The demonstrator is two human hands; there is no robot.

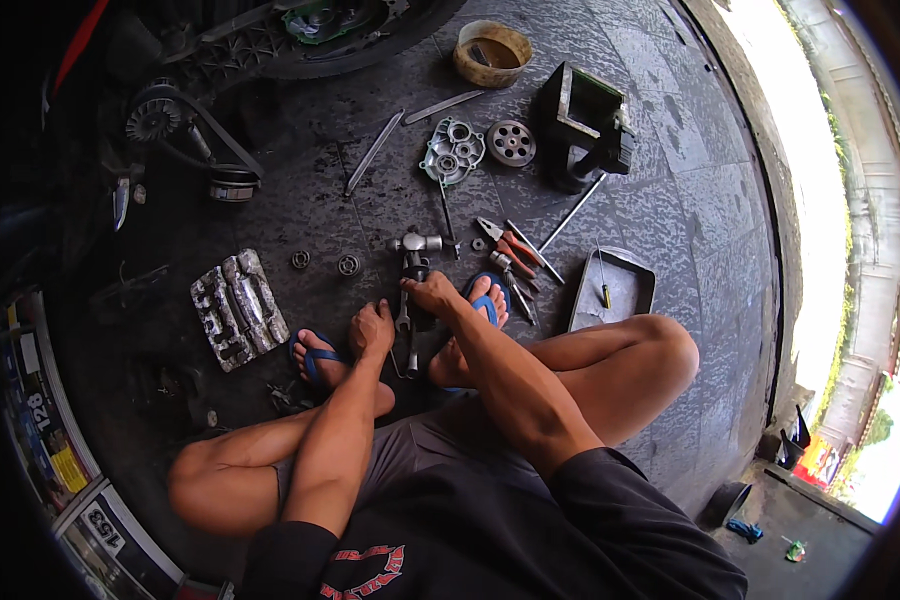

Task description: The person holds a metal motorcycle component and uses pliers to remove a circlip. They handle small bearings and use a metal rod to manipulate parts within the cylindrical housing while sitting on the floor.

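Note:
Between my feet, my right hand [433, 291] is closed round the dark handle of a ball-peen hammer [416, 243], just below its metal head. Close by on the left, my left hand [372, 328] has its fingers curled; what they hold, if anything, is hidden. An open-ended spanner [402, 322] lies between the two hands, with a metal rod-like tool [413, 362] below it. To the right of my right hand are red-handled pliers [510, 243]. Two bearings [348, 265] sit on the floor beyond my left hand.
A silvery engine casting [240, 310] lies left of my feet. Ahead are a round metal cover [452, 153], a pulley-like disc [511, 143], a basin [492, 54] and a square-topped dark stand [585, 125]. A metal tray [615, 285] holds a screwdriver. Motorbike parts [195, 130] occupy the far left.

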